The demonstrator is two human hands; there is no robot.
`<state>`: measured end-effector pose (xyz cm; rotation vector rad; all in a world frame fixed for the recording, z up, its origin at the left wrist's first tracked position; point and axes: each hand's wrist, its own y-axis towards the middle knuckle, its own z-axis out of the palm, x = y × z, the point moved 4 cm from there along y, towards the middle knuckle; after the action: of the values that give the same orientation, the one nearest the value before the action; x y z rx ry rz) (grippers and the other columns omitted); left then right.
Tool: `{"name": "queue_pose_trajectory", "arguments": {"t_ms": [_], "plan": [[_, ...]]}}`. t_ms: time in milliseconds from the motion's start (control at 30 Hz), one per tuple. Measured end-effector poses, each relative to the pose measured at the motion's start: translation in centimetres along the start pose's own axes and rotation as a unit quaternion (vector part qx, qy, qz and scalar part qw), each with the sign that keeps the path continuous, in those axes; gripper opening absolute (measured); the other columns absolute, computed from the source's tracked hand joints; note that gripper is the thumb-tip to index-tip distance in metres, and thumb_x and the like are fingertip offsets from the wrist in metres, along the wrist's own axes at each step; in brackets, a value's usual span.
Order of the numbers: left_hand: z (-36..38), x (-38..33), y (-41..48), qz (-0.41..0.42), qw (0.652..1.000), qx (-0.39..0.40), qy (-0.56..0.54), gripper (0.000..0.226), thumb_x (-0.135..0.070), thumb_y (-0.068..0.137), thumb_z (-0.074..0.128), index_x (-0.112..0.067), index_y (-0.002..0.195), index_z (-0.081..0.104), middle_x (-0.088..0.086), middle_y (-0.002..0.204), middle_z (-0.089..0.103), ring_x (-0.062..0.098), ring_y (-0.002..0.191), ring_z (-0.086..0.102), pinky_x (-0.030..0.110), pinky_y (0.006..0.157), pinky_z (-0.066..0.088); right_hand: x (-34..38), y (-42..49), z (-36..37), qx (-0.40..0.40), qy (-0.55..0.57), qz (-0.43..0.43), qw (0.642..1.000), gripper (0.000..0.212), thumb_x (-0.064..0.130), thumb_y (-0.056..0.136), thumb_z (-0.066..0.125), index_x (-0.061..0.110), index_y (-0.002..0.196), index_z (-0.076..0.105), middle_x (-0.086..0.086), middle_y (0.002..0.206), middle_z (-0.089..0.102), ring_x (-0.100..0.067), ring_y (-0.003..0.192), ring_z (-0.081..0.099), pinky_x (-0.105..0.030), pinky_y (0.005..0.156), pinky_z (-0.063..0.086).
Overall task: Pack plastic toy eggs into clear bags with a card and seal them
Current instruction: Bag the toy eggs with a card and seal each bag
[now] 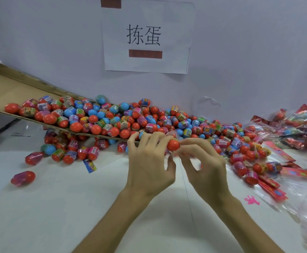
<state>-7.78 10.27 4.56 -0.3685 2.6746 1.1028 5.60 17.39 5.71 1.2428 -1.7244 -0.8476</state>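
Egg (173,145) of glossy red plastic — smooth, rounded — pinched between left hand (149,161) and right hand (206,168).

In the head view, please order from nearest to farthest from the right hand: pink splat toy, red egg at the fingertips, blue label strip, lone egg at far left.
1. The red egg, right at the right hand.
2. The pink splat toy, to its right, nearer the person.
3. The blue label strip, beyond the left hand.
4. The lone egg, far left.

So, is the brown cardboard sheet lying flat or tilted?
Tilted: the brown cardboard sheet rises leftward off the white table, plastic toy eggs lying on it.
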Motion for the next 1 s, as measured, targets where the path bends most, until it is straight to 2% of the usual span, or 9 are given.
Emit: {"name": "queue_pose_trajectory", "arguments": {"t_ms": [100,200,367,433,500,567,667,833,1000], "plan": [[-0.1,0.5,0.1,-0.021,1.000,-0.005,0.004,0.050,-0.038,0.079,0.067,-0.025,0.128,0.067,-0.007,0.123,0.067,0.019,0.114,0.060,0.048,0.113,0.031,-0.4,-0.5,0.6,0.057,-0.026,-0.003,0.998,0.015,0.007,0.090,0.072,0.013,0.101,0.078,0.002,0.109,0.074,-0.019,0.106,0.064,-0.042,0.091,0.054],[-0.3,0.9,0.3,-0.035,0.999,-0.007,0.008,0.050,-0.037,0.079,0.067,-0.024,0.127,0.068,-0.007,0.123,0.067,0.019,0.111,0.060,0.049,0.112,0.032,-1.2,-0.5,0.8,0.064,-0.017,0.035,0.997,0.024,-0.001,0.088,0.072,0.018,0.103,0.077,0.006,0.116,0.071,-0.019,0.115,0.060,-0.044,0.096,0.050],[-0.3,1.1,0.4,-0.049,0.999,-0.007,-0.004,0.047,-0.036,0.081,0.066,-0.024,0.127,0.068,-0.007,0.123,0.066,0.017,0.113,0.059,0.046,0.113,0.030,-4.3,0.2,-1.4,-0.025,0.017,0.162,0.986,0.032,-0.009,0.088,0.064,0.021,0.094,0.073,0.010,0.095,0.066,-0.002,0.095,0.062,-0.021,0.081,0.053],[-0.3,1.0,0.4,-0.048,0.999,-0.008,-0.004,0.048,-0.036,0.082,0.065,-0.024,0.128,0.068,-0.007,0.124,0.066,0.017,0.112,0.059,0.047,0.113,0.031,-6.6,0.0,-1.7,0.023,-0.024,0.236,0.971,0.028,0.001,0.090,0.068,0.028,0.093,0.069,0.016,0.093,0.063,0.000,0.086,0.061,-0.018,0.076,0.052],[-0.4,0.9,0.3,-0.045,0.999,-0.012,-0.005,0.048,-0.036,0.081,0.066,-0.024,0.128,0.068,-0.007,0.124,0.066,0.017,0.112,0.059,0.047,0.112,0.032,-8.8,-1.1,-1.5,0.123,-0.092,0.307,0.939,0.014,0.021,0.091,0.072,0.029,0.103,0.069,0.015,0.098,0.059,-0.003,0.085,0.058,-0.028,0.078,0.054],[-0.4,0.7,0.3,-0.041,0.999,-0.019,-0.007,0.048,-0.037,0.082,0.066,-0.024,0.128,0.067,-0.008,0.124,0.066,0.017,0.111,0.058,0.047,0.111,0.033,-10.3,-2.6,-1.1,0.225,-0.124,0.343,0.904,0.024,0.032,0.089,0.074,0.029,0.112,0.067,0.012,0.104,0.059,-0.006,0.088,0.058,-0.031,0.077,0.052],[-0.4,0.6,0.3,-0.035,0.999,-0.036,-0.015,0.047,-0.038,0.083,0.067,-0.024,0.128,0.067,-0.009,0.124,0.066,0.016,0.111,0.059,0.049,0.111,0.034,-10.4,-3.2,-0.7,0.269,-0.106,0.346,0.893,0.026,0.021,0.088,0.074,0.027,0.113,0.069,0.007,0.111,0.067,-0.011,0.094,0.062,-0.031,0.083,0.055],[-0.4,0.5,0.2,-0.022,0.998,-0.056,-0.029,0.047,-0.045,0.084,0.063,-0.026,0.126,0.067,-0.012,0.123,0.065,0.013,0.112,0.059,0.043,0.112,0.029,-7.7,-0.3,-1.8,0.078,0.045,0.281,0.956,0.029,0.004,0.085,0.077,0.025,0.100,0.065,0.012,0.101,0.066,-0.011,0.093,0.069,-0.030,0.087,0.060],[-0.1,0.1,0.1,-0.017,0.998,-0.054,-0.025,0.046,-0.048,0.086,0.063,-0.028,0.127,0.066,-0.012,0.125,0.065,0.013,0.113,0.058,0.044,0.111,0.030,-1.7,1.2,-3.1,-0.090,0.110,0.110,0.984,0.036,0.021,0.083,0.084,0.025,0.111,0.061,0.025,0.111,0.067,-0.007,0.106,0.068,-0.020,0.089,0.054]]}}
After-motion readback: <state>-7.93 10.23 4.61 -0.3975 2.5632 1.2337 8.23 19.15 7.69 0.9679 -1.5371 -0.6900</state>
